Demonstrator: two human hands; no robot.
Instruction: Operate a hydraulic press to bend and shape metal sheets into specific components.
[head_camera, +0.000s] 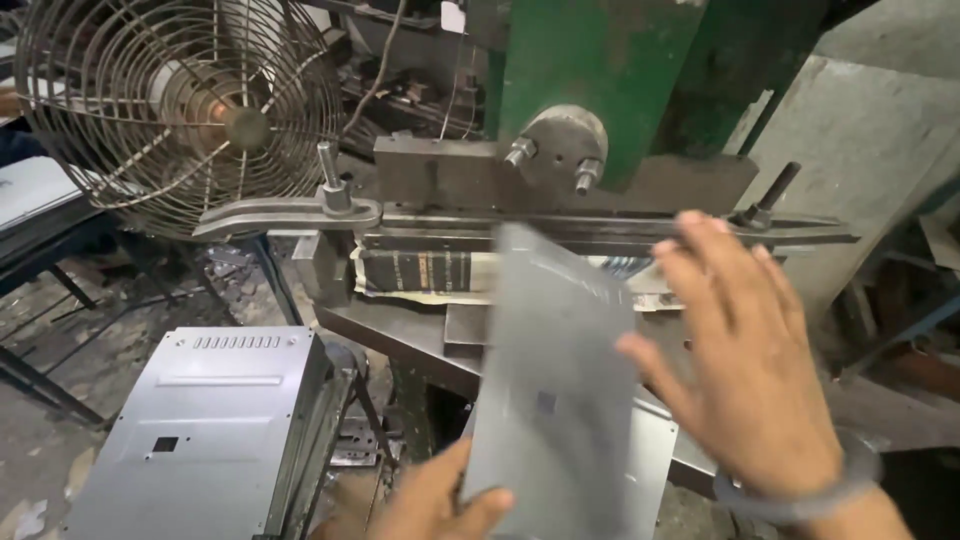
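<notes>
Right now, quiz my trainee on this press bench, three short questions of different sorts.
1. True or false: the left hand grips the bottom edge of the grey metal sheet.
2. Where is the wire-cage fan: A upper left, B lower right, C behind the right hand?
3. What lies lower left of the green press?

Key: 1 true. 2 A. 3 A stack of punched metal panels.

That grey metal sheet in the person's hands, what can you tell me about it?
The sheet is a thin, flat, dull grey panel, metal by its look, roughly rectangular, with a small square hole near its middle. It is blurred, so fine detail is lost. It stands tilted, its top edge toward the green press. The left hand holds its lower edge; the right hand, fingers spread, is at its right side. A similar sheet lies beneath it.
</notes>
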